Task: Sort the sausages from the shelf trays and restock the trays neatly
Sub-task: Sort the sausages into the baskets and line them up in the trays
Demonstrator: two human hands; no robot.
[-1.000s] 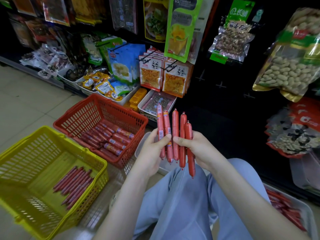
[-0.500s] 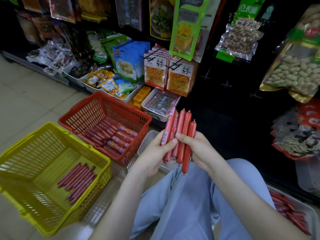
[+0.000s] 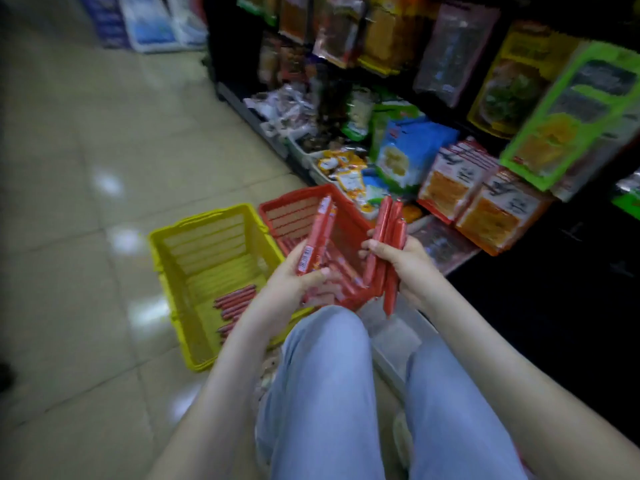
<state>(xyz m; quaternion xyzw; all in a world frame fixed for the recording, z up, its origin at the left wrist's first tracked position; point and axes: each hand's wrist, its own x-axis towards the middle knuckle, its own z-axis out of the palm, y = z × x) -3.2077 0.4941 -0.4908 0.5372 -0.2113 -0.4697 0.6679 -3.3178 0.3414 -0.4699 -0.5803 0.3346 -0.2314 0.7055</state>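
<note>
My left hand grips two labelled red sausages that point up over the red basket. My right hand grips a bunch of plain red sausages, held apart from the left pair. More sausages lie in the red basket, partly hidden by my hands. A row of plain sausages lies in the yellow basket to the left. A clear tray sits on the floor between my knees.
Shelves with hanging snack packets and low bins of packets run along the right. Tiled floor spreads to the left. My knees in light blue trousers fill the lower middle.
The single bunch of sausages has been split: two labelled ones now in my left hand, the rest in my right. My view has swung left toward the baskets.
</note>
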